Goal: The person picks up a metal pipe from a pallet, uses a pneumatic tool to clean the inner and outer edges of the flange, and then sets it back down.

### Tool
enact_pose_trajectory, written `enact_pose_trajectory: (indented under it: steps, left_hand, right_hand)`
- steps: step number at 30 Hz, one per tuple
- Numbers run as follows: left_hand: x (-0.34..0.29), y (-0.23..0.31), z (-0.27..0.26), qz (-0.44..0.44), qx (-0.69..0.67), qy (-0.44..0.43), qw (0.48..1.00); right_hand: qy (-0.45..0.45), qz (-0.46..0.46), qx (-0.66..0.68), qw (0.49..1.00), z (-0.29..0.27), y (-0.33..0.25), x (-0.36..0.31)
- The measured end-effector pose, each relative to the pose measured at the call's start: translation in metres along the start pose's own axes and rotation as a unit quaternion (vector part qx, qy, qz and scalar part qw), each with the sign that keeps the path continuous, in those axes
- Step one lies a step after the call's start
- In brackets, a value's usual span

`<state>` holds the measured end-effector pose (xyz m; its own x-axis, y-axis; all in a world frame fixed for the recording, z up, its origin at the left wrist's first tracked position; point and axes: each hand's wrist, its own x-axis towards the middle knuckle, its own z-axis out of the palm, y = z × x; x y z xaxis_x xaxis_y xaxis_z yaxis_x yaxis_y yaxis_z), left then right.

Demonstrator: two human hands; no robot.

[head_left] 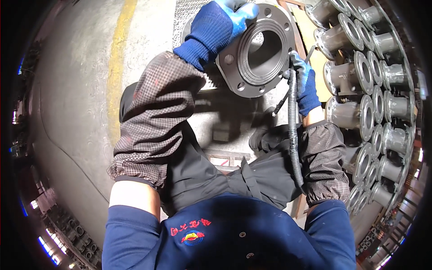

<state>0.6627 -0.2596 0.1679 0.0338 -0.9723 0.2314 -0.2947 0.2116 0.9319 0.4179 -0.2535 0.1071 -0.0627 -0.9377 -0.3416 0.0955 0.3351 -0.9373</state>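
A round grey metal flange point(256, 51) with a large centre bore and several bolt holes stands tilted on its edge in front of me. My left hand point(220, 24), in a blue glove, grips its top rim. My right hand point(303, 78), also in a blue glove, is closed on a slim tool at the flange's right edge. A ribbed black hose point(293, 135) runs from that tool down along my right forearm. Checked sleeve covers wrap both forearms.
Rows of grey flanged pipe fittings point(360, 72) are stacked on the right, flanges facing me. A metal grating point(184, 18) lies behind the flange. The concrete floor point(76, 90) on the left carries a yellow line point(118, 63). A small frame point(227, 157) sits by my knees.
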Motion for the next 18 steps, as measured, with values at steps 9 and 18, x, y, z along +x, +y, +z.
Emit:
enact_pose_trajectory:
  steps: [9, 18]
  left_hand:
    - [0.042, 0.002, 0.016, 0.17, 0.071, 0.045, 0.982]
    - [0.072, -0.024, -0.004, 0.309, 0.433, 0.104, 0.84]
  right_hand:
    - [-0.046, 0.002, 0.129, 0.991, -0.006, 0.021, -0.001]
    - [0.009, -0.01, 0.085, 0.996, 0.011, 0.006, -0.029]
